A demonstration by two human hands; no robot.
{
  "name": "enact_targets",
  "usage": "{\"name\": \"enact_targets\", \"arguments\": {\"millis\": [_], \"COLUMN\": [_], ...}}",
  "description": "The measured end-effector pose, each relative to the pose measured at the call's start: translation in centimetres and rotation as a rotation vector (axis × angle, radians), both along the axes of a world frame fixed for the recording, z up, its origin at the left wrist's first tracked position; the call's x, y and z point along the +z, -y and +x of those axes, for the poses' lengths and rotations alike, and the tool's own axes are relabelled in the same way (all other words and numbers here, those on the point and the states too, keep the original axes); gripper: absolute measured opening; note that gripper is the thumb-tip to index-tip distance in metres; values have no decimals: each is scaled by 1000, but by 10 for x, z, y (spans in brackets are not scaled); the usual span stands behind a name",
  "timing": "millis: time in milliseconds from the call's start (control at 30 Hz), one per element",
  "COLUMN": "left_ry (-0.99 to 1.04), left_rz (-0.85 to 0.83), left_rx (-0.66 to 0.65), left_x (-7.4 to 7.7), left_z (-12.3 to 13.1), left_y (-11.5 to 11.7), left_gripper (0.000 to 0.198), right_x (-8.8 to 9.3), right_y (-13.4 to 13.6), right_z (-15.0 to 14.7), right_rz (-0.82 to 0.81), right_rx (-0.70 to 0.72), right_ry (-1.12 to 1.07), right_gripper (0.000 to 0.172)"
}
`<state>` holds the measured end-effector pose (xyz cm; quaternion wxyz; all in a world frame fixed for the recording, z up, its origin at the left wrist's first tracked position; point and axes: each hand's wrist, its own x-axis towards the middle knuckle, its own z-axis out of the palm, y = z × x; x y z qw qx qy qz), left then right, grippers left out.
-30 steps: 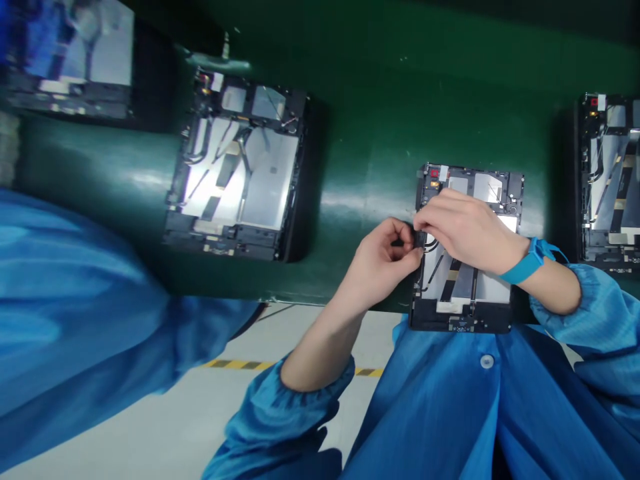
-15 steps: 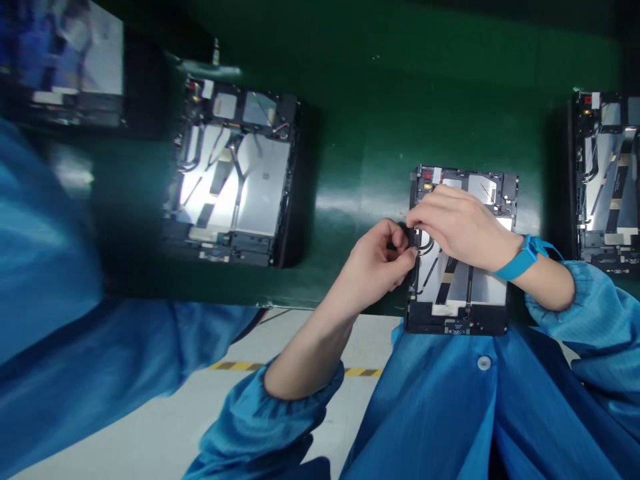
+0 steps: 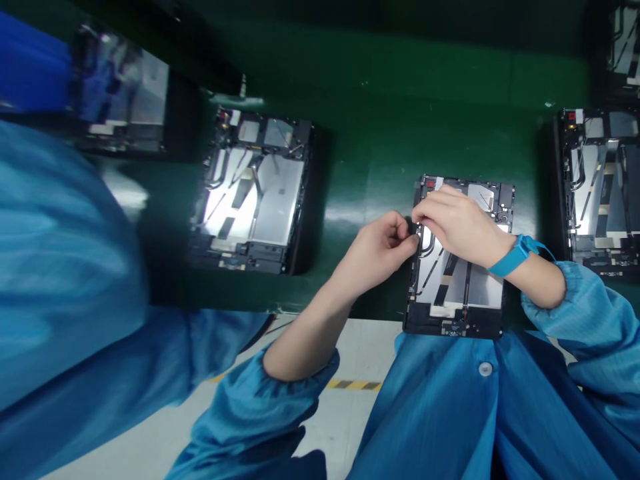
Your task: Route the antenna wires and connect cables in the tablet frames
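An opened tablet-like device (image 3: 475,283) lies at the front edge of the green bench, its silver plates, black cables and flat strips exposed. My left hand (image 3: 377,250) is at its left side, thumb and forefinger closed together against the upper part of that edge. From the right, my right hand (image 3: 463,223) reaches over the device, fingertips pinched at the same left edge just above my left fingers. It covers part of the upper half. Whatever is between the fingertips of either hand is too small or hidden. A blue strap (image 3: 510,261) circles my right wrist.
Similar opened devices stand to the left (image 3: 275,200) and right (image 3: 593,193), with others at the upper left (image 3: 150,87) and upper right (image 3: 627,47). A co-worker's blue sleeve (image 3: 60,267) fills the left side. The bench edge (image 3: 370,317) runs before me.
The whole view has shifted, bringing more of the right-hand devices into sight. My left fingers have moved slightly up along the device's edge. My right hand stays pinched at about the same spot.
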<state>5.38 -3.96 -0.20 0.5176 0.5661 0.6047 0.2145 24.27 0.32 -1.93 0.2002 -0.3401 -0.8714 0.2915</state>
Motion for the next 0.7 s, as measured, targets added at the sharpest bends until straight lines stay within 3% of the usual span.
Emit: {"name": "enact_targets", "arguments": {"millis": [300, 500, 700], "left_ry": [-9, 51, 26], "left_rz": [-8, -188, -177], "left_rx": [-25, 34, 99], "left_x": [-3, 5, 0], "left_z": [-2, 5, 8], "left_y": [-2, -7, -23], "left_gripper": [20, 27, 32], "right_x": [-3, -2, 2], "right_y": [0, 1, -7], "right_z": [-1, 0, -4], "right_rz": [17, 15, -35], "right_rx": [-5, -26, -311], "right_ry": [-42, -64, -119], "right_gripper": [30, 28, 19]}}
